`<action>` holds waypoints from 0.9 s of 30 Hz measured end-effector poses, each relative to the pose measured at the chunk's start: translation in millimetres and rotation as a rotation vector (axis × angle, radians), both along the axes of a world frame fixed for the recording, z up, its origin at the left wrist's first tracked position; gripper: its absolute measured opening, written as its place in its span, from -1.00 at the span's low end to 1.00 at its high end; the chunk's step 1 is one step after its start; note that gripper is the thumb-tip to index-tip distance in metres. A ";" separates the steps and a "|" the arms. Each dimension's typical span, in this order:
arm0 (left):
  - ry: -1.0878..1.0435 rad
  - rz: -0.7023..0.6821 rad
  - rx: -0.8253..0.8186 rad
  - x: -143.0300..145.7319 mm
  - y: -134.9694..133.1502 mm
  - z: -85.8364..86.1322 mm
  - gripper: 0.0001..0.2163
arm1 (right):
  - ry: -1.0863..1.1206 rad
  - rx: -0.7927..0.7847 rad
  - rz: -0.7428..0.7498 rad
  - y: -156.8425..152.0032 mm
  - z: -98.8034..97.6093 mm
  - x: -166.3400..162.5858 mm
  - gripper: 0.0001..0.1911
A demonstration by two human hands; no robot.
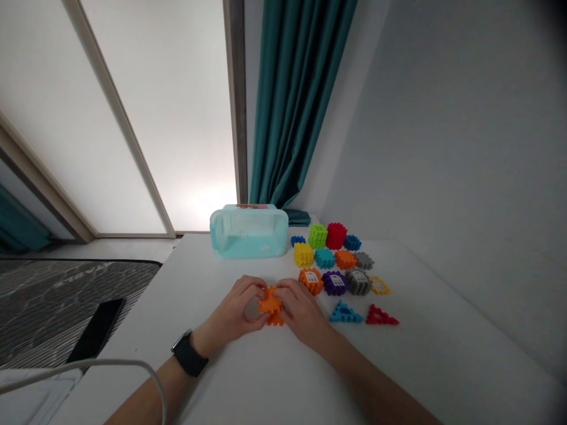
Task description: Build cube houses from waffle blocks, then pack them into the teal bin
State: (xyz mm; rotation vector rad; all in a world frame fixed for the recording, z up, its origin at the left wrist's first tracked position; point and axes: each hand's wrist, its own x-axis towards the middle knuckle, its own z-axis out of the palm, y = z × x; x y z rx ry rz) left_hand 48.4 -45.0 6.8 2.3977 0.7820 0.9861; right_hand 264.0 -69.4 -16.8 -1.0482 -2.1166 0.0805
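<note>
Both of my hands meet over the white table around an orange toothed toy block (270, 302). My left hand (246, 304) grips its left side, with the thumb low and the fingers curled over the top. From the right, my right hand (301, 304) pinches the same block. A second orange toothed part shows just below it, partly hidden; I cannot tell whether the two are joined. Just right of my right hand lie a blue triangle piece (345, 313) and a red triangle piece (381, 316).
A clear teal bin (248, 233) lies on its side at the back. Several toothed blocks stand in rows to the right, among them a purple block (334, 283), a grey block (358, 282) and a red block (336, 235). A pale cable (133, 363) arcs across the lower left.
</note>
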 end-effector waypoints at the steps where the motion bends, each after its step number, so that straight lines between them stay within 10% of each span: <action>1: -0.022 -0.008 -0.030 0.7 -2.2 -0.5 -0.84 | 0.015 0.007 0.003 -0.2 -0.4 -0.1 -0.59; 9: -0.189 -0.037 -0.311 3.0 -2.1 -0.1 -0.83 | 0.253 -0.072 0.027 -0.1 0.3 -1.8 -0.84; 19: -0.500 0.031 -0.731 10.9 5.1 -9.1 -0.62 | 0.347 -0.187 -0.038 -6.9 5.9 -6.1 -0.60; 27: -0.528 0.066 -0.767 7.6 8.2 -5.9 -0.58 | 0.279 -0.114 0.007 -3.0 5.1 -1.0 -0.54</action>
